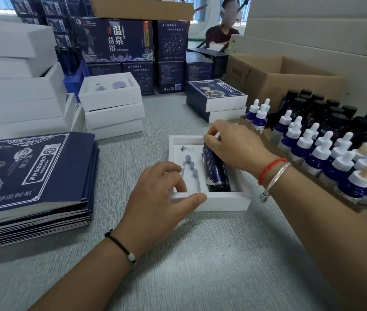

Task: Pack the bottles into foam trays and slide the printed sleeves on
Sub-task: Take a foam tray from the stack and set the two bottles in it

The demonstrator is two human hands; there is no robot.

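A grey table (200,254) stood in a packing room crowded with dark blue cartons and white boxes. Near its middle lay a white foam tray (211,202), and in the tray's right-hand slot lay a dark bottle (216,170), its long axis running away from the person and leaning slightly left at the far end; its base pointed toward the near rim. White writing ran along the bottle's length, too small to read. The left-hand slot, shaped like a dropper bottle, held nothing. A small blue logo with tiny lettering sat on the tray's far panel.

The right hand (234,145) curled its fingers over the bottle's far end, gripping it. The left hand (162,191) held the tray's near left corner, thumb along the front rim and fingers bent over into the hollow slot.

To the right stood rows of blue dropper bottles (326,160) with white caps. To the left lay a stack of flat printed sleeves (32,176), the top one reading "苗阿姐". Behind, a big carton (115,39) read "温泉苗浴".
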